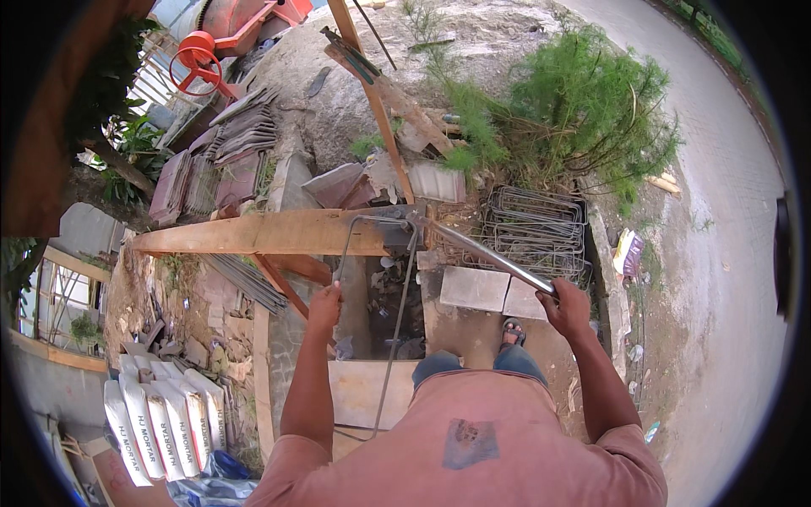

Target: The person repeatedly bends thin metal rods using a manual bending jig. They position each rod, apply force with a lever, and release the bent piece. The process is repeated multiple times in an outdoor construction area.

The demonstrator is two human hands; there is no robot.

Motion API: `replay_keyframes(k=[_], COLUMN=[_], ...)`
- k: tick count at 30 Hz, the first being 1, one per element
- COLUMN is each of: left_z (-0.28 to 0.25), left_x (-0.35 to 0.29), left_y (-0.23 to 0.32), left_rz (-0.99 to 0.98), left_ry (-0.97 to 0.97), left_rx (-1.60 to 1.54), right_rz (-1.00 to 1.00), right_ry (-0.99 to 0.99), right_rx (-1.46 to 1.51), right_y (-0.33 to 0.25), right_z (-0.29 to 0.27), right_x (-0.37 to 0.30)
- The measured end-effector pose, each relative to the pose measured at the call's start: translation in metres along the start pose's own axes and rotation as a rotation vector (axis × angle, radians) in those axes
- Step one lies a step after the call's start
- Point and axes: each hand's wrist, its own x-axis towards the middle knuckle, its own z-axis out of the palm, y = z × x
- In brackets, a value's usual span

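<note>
My left hand [325, 306] is closed round the short end of a thin steel rod [394, 338]. The rod rises from that hand, bends across the top of a wooden beam [253, 234], then turns down in a long leg toward my body. My right hand [566, 306] grips the dark end of a metal pipe handle [498, 258]. This handle slants up to the left, and its far end meets the rod's corner at the beam's right end. Just how the two join there is too small to tell.
Bent steel frames [536, 224] are piled right of the beam, beside pale blocks [475, 289]. A trench [389, 304] lies below the beam. Roof tiles [245, 131], mortar bags [160, 414] and an orange mixer [245, 25] stand left. A feathery green shrub [583, 101] grows beyond.
</note>
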Motion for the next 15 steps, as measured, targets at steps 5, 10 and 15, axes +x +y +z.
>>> replay_keyframes(k=[5, 10, 15], left_z=[0.025, 0.09, 0.147], left_x=[-0.074, -0.112, -0.096], left_y=[0.023, 0.058, 0.107], left_rz=[0.183, 0.532, 0.612], left_ry=[-0.114, -0.112, -0.311], left_rx=[-0.004, 0.607, 0.82], right_rz=[0.232, 0.801, 1.2], right_ry=[0.051, -0.25, -0.667], right_rx=[0.251, -0.002, -0.218], right_y=[0.053, 0.177, 0.272], right_z=[0.027, 0.076, 0.066], right_x=[0.016, -0.01, -0.122])
